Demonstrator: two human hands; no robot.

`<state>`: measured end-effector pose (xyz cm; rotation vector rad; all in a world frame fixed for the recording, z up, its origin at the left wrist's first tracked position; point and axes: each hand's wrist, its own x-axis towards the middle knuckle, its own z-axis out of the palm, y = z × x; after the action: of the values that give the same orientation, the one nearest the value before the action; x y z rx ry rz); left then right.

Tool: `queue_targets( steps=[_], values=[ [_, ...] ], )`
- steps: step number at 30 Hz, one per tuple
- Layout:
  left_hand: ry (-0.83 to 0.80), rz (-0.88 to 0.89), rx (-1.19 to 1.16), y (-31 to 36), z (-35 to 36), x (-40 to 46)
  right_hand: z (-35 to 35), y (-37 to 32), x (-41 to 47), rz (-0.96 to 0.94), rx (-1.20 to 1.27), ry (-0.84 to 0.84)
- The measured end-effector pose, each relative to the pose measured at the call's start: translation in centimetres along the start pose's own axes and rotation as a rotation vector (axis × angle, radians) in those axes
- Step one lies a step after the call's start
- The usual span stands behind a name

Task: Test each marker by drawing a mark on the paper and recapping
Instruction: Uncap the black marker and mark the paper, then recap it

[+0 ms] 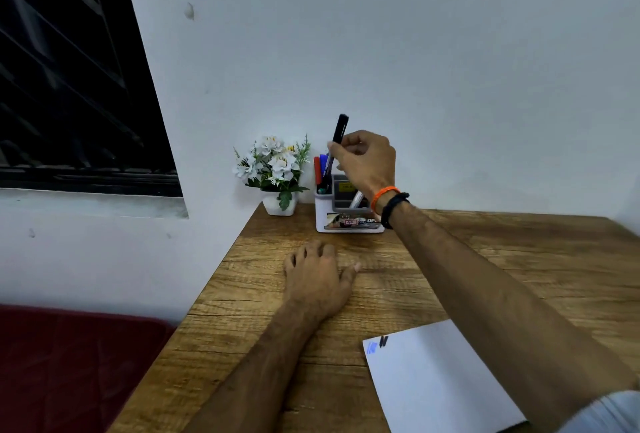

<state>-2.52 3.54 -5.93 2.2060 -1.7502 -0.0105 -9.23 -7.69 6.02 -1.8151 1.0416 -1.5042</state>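
Observation:
My right hand (363,159) pinches a capped black marker (338,131) upright above the white and grey pen holder (346,214) at the back of the wooden desk (450,259). A red marker (317,169) and a blue marker (323,164) stand in the holder's left slot. My left hand (317,277) rests palm down on the desk, fingers spread, holding nothing. A white sheet of paper (440,384) lies at the near right, with a blue mark (372,346) and a black mark (383,341) at its top left corner. My right forearm hides part of the sheet.
A small white pot of artificial white flowers (273,169) stands left of the holder against the wall. The desk's left edge runs diagonally; beyond it lies a dark red cushion (69,363). A dark window (69,69) fills the upper left.

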Motion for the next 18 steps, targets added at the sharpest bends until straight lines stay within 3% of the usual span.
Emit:
queue_targets(
  steps=[4, 7, 9, 11, 14, 18],
  values=[
    [-0.028, -0.005, -0.026, 0.0, -0.2, 0.0, -3.2, -1.4, -1.7, 0.033, 0.213, -0.069],
    [-0.011, -0.011, -0.105, 0.1, -0.6, 0.0, -5.7, -1.1, -4.3, 0.080, 0.235, -0.208],
    [0.047, -0.005, -0.326, 0.5, -1.4, -0.4, -7.6, -0.2, -6.4, 0.098, 0.179, -0.289],
    [0.102, 0.016, -0.710, 1.5, -2.8, -1.3, -9.4, 0.9, -8.2, 0.096, 0.110, -0.339],
    [0.006, 0.031, -1.243, 2.9, -5.0, -2.4, -11.9, 2.4, -10.7, 0.117, 0.018, -0.408],
    [-0.089, 0.165, -1.176, 3.4, -5.0, -3.1, -14.0, 2.8, -12.5, 0.063, -0.027, -0.505]
  ],
)
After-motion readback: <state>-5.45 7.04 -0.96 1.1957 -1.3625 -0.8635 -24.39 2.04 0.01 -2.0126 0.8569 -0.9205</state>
